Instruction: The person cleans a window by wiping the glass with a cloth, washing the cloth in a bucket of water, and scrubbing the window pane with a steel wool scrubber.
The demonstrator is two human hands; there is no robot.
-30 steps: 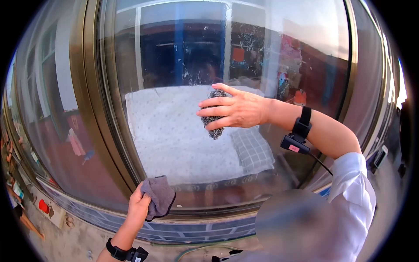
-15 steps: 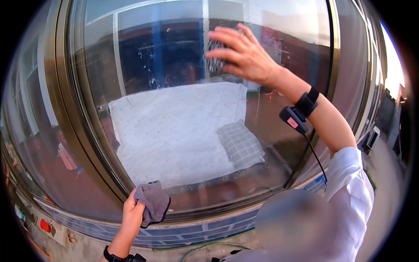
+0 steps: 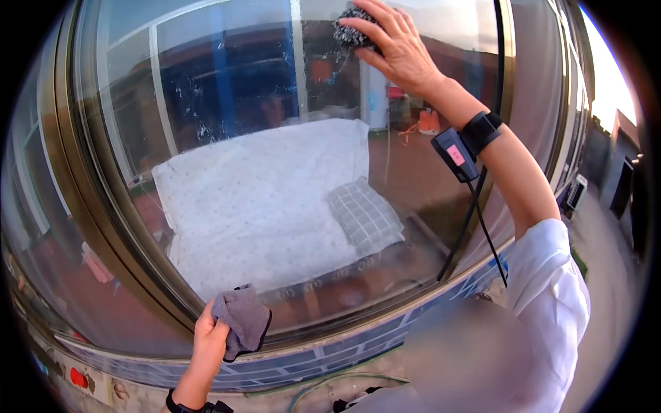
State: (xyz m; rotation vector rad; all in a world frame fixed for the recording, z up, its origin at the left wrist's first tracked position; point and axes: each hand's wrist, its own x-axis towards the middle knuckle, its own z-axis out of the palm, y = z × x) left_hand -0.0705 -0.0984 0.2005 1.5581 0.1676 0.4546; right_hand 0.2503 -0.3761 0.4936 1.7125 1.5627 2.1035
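High on the window glass, my right hand presses a dark grey, fuzzy scrubbing sponge against the pane, fingers curved over it. White foam streaks and wet spots mark the glass to the left of the sponge. Low by the window's bottom frame, my left hand grips a folded grey cloth, which hangs from the fingers. The cloth's dark edging shows at its lower side.
Behind the glass are a white-covered seat and a checked cushion. A brass-coloured frame borders the pane at left. Blue tiles run below the sill. A hose lies on the ground. A black cable hangs from my right wrist.
My right hand has moved up the pane with the sponge, and the view has shifted slightly. My left hand still holds the cloth in nearly the same place.
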